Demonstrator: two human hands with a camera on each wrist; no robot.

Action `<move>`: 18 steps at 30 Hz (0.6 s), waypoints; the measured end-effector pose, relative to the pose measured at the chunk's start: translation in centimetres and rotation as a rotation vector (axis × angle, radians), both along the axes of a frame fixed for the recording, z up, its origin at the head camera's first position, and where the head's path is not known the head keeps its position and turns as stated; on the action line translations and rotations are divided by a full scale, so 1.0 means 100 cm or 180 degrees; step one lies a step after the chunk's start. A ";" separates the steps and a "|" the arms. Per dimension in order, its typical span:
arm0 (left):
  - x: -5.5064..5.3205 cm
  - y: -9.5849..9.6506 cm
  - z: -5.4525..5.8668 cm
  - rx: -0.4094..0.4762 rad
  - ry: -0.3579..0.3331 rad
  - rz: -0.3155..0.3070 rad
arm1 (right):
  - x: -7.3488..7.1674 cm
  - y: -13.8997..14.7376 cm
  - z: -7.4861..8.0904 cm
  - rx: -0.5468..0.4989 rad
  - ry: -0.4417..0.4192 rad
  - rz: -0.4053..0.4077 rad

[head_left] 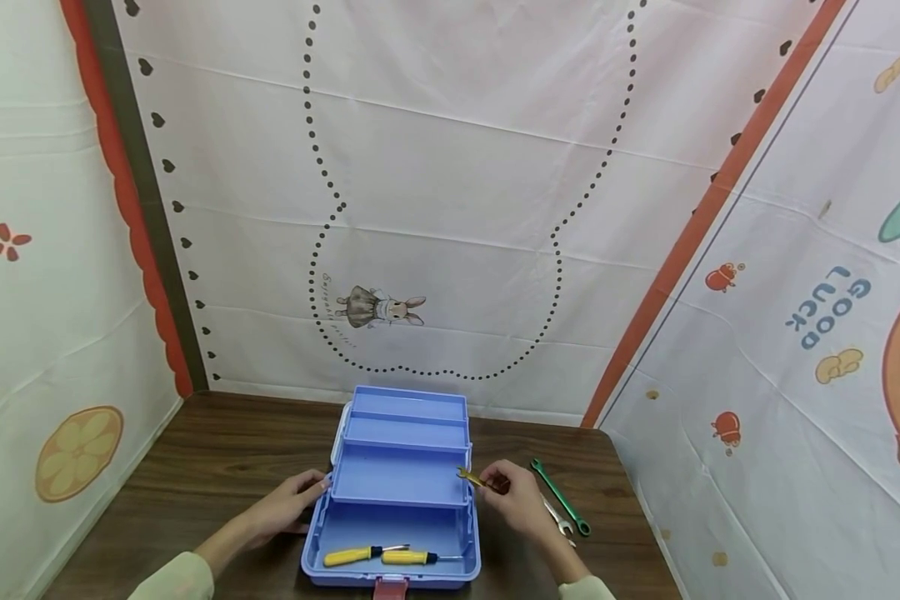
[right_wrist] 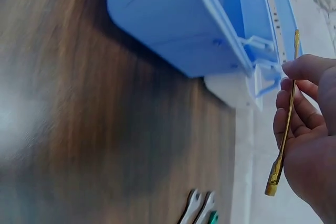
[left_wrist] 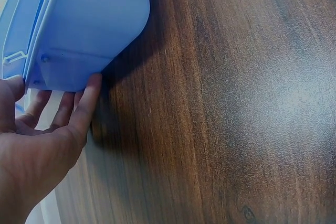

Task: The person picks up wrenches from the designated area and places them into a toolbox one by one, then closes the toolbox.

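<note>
A blue toolbox [head_left: 315,558] stands opened on the table, its stepped trays [head_left: 401,475] raised toward the back. Two yellow-handled screwdrivers [head_left: 352,556] lie in its bottom compartment. My right hand [head_left: 516,498] pinches a gold wrench [right_wrist: 288,119] between thumb and fingers, beside the right edge of the lower tray. The wrench's one end reaches over that tray's edge in the head view. With fingers fairly straight and spread, my left hand [left_wrist: 50,124] touches the left rear side of the toolbox; its thumb is at the rim.
Right of the toolbox lie a green wrench [head_left: 561,497] and silver wrenches [head_left: 558,518], close to my right forearm. A pink latch [head_left: 390,588] hangs at the box's front. Printed cloth walls [head_left: 450,183] enclose the dark wooden table [head_left: 247,433] at the back and sides.
</note>
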State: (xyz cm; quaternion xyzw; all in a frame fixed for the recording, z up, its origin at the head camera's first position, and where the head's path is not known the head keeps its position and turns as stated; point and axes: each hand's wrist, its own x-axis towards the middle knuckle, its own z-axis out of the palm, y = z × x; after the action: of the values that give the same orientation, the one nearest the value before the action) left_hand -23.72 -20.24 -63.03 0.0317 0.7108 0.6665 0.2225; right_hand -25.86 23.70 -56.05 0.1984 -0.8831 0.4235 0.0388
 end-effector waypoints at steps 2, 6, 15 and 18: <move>0.000 0.000 -0.001 0.0004 0.0021 -0.0004 | -0.002 -0.007 0.002 0.0036 0.0024 0.0059; 0.001 0.000 -0.001 0.0000 0.0045 0.0009 | -0.006 -0.019 0.005 0.0085 0.0083 0.0198; 0.002 0.001 0.000 0.0000 0.0055 0.0024 | -0.010 -0.041 0.008 0.0166 0.0266 0.0428; 0.003 0.002 0.001 -0.0033 0.0046 0.0048 | -0.012 -0.047 0.008 0.0177 0.0284 0.0486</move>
State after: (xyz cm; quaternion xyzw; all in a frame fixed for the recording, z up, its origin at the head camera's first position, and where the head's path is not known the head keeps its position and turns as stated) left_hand -23.46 -20.07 -62.95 0.0300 0.7161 0.6642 0.2125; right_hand -27.04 19.03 -55.28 0.2848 -0.8742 0.3913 0.0402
